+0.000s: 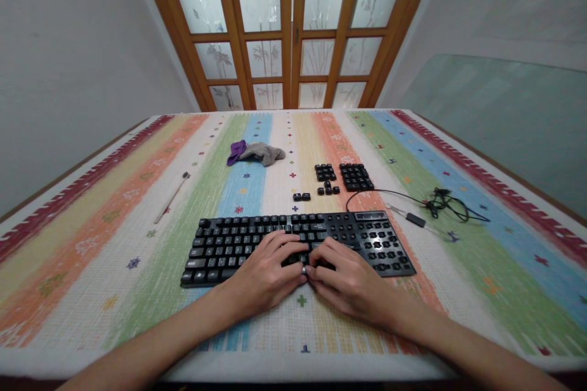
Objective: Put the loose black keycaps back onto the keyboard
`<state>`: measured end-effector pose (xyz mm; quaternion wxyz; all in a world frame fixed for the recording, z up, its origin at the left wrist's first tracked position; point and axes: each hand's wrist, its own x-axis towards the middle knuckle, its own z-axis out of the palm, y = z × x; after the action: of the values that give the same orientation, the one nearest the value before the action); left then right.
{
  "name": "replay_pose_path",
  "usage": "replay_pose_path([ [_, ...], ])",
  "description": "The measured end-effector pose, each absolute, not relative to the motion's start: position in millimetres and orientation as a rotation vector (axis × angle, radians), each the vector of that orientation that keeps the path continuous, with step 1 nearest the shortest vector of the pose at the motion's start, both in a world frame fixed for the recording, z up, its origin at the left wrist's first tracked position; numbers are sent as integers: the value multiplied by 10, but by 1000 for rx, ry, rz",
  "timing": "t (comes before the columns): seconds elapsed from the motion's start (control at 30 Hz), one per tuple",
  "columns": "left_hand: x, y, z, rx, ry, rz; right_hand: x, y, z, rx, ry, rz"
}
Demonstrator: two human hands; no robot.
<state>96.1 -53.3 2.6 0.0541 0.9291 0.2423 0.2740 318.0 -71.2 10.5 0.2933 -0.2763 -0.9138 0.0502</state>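
Observation:
A black keyboard (215, 250) lies in front of me, keycaps filling its left part, while the number pad on the right shows bare switches. My left hand (270, 266) rests over its lower middle, fingers bent and closed in. From the other side, my right hand (351, 278) curls over the keyboard with thumb and fingers drawn together. The fingertips of both hands meet near the front edge, at a tiny pale spot that I cannot make out. Behind the keyboard sit loose black keycaps (356, 177), grouped in blocks, with a separate pair (301, 197) nearer.
A grey and purple cloth (261, 153) lies crumpled farther back. To the left is a thin brush (172, 198). On the right are a coiled black cable (443, 198) and a wire tool with a dark handle (415, 219). A striped cloth (137, 293) covers the table.

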Motion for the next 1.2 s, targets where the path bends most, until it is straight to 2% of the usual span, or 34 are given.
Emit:
replay_pose_path([
  [0.17, 948, -521, -56, 2903, 647, 877, 3128, -724, 34, -642, -2446, -14],
  [0.73, 949, -545, -69, 2982, 640, 791, 3207, -629, 204, -659, -2508, 275],
  [1.0, 943, -468, 114, 2907, 835, 511, 3352, -338, 382, -791, -2394, 118],
  [1.2, 1039, -309, 170, 2890, 717, 420, 3392, 92, 412, -885, -2243, 94],
])
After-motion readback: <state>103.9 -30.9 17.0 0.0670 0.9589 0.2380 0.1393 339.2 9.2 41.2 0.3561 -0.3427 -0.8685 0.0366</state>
